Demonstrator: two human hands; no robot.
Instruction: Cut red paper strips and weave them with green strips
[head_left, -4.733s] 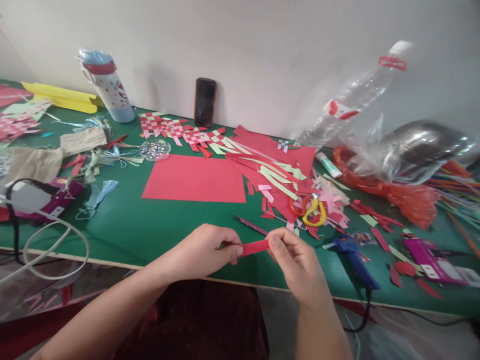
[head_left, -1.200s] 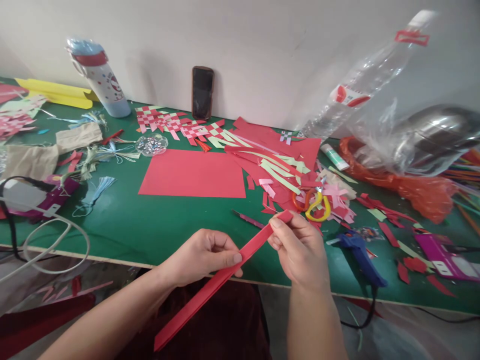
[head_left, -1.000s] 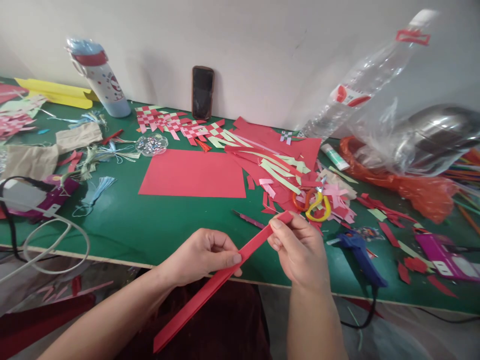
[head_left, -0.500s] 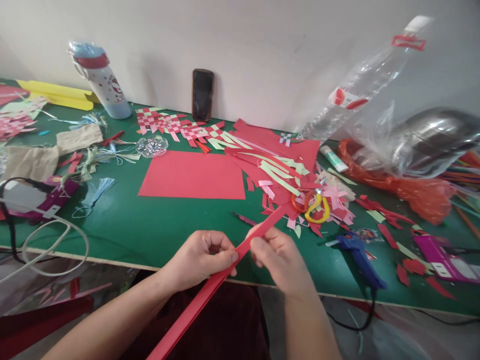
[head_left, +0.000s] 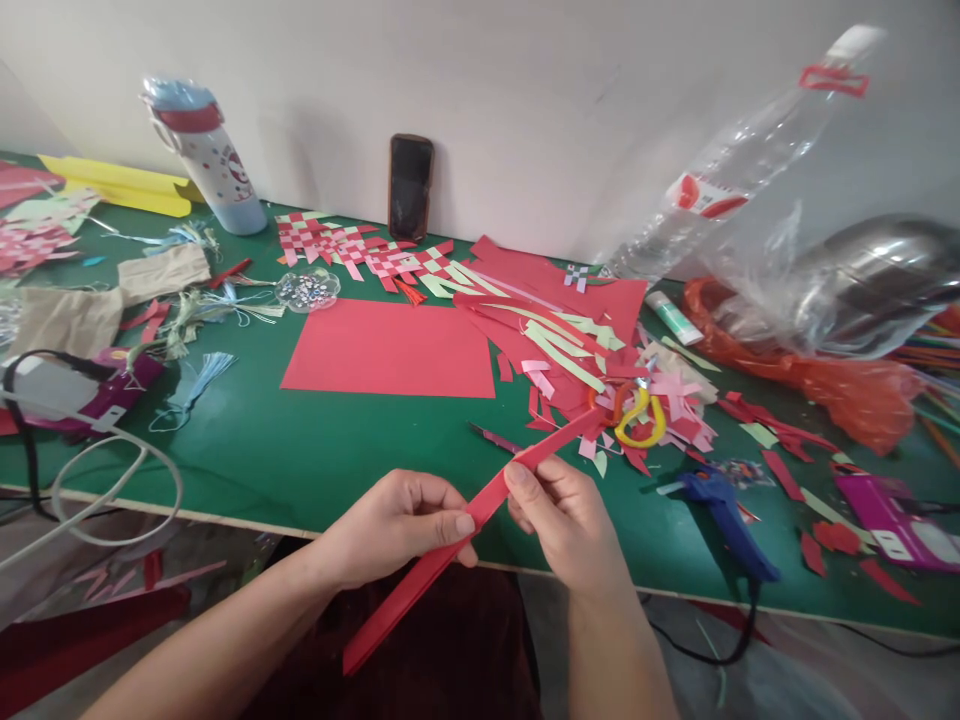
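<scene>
A long, narrow folded strip of red paper (head_left: 420,583) runs slantwise between my hands, over the table's front edge. My left hand (head_left: 409,525) pinches it near the middle, thumb on top. Farther up the strip, my right hand (head_left: 559,510) grips it between thumb and fingers. The strip's upper end reaches to the scissors with yellow and orange handles (head_left: 641,418). Just beyond my hands lies a thin craft knife (head_left: 495,437), partly covered by the strip. A flat red paper sheet (head_left: 390,350) rests on the green table behind them.
Paper scraps (head_left: 686,400) and pale green strips (head_left: 559,350) lie at right. A blue glue gun (head_left: 727,520) with its cord is near the front edge. A phone (head_left: 410,187) leans on the wall, a drinking bottle (head_left: 217,165) at left, a clear plastic bottle (head_left: 750,165) at right.
The red strip has slid up and to the right, so its lower end now shows. My right hand has shifted slightly right along with it; my left hand stays nearly in place.
</scene>
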